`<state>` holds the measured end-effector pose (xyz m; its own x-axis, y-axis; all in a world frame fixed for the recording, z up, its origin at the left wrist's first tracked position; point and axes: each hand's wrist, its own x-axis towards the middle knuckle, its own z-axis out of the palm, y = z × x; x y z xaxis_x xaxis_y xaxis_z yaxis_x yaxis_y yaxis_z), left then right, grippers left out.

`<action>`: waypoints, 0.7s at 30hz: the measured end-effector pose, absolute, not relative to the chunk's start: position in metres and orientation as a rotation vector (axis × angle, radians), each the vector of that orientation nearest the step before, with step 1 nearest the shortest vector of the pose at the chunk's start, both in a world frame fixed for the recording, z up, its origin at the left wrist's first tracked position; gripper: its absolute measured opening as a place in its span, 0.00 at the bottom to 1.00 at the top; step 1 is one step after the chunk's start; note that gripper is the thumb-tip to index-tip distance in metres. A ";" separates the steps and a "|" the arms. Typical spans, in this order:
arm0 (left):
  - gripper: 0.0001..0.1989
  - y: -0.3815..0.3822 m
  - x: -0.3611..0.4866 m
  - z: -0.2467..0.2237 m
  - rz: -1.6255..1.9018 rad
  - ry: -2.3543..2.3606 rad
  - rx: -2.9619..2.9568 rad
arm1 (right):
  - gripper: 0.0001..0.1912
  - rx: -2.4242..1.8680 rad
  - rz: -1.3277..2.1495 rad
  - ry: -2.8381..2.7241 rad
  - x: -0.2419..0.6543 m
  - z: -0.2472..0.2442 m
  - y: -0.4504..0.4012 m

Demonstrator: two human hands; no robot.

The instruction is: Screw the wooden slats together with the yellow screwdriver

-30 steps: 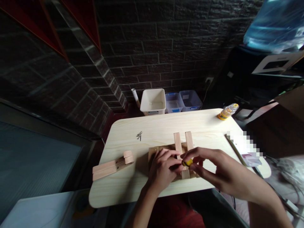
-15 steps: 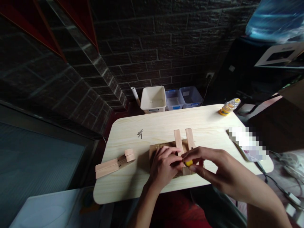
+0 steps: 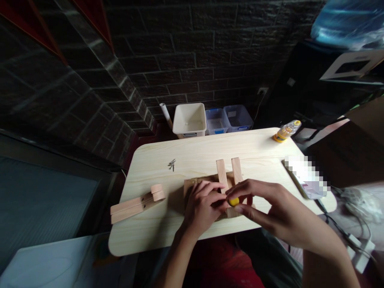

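Yellow handle, in right grip, at fingertips

Yellow piece partly hidden by right fingers, brown block partly covered by left hand, dark slivers too small to identify, blue jug cut off.

We record a pale, wood-grain worktop with rounded corners. Directly upon it we note: a brown block beneath the fingers; wooden pieces to their left; small dark metal pieces beyond the fingers, leftward; a yellow-capped bottle beyond, rightward; a flat device to their right.
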<state>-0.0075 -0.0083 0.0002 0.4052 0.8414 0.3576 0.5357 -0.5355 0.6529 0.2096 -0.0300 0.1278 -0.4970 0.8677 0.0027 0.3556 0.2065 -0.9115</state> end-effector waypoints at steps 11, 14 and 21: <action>0.03 -0.008 -0.008 -0.002 0.946 1.154 2.240 | 0.10 -1.150 1.290 -1.923 0.208 0.128 -0.030; 0.03 -0.008 -0.008 0.000 0.940 1.172 2.236 | 0.10 -1.133 1.307 -1.901 0.210 0.126 -0.031; 0.05 -0.008 -0.006 0.004 0.940 1.206 2.242 | 0.12 -1.038 1.314 -1.936 0.207 0.125 -0.025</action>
